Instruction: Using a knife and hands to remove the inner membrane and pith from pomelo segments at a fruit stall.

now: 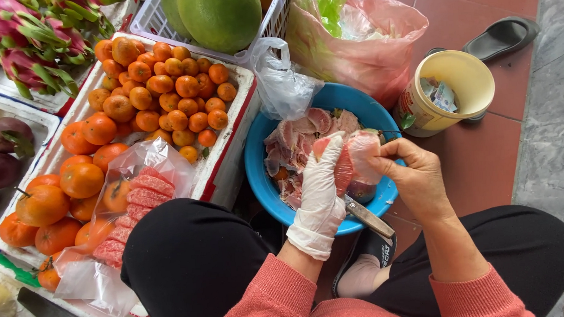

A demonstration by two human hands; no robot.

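My left hand [322, 188], in a white glove, holds a pink pomelo segment [344, 168] over a blue bowl [260, 172]. My bare right hand [411, 175] pinches the pale membrane [363, 154] of that segment, pulling it off the flesh. Pink peel scraps [297, 135] lie piled in the bowl. A knife [368, 217] with a pale handle rests on the bowl's near rim, under my hands.
A clear plastic bag of peeled pomelo segments [138, 196] lies on a white foam box of oranges and tangerines [165, 100]. Dragon fruit [29, 36] at top left, a green pomelo [219, 15] in a basket, a pink bag [365, 41], a cream bucket [450, 91], a sandal [502, 36].
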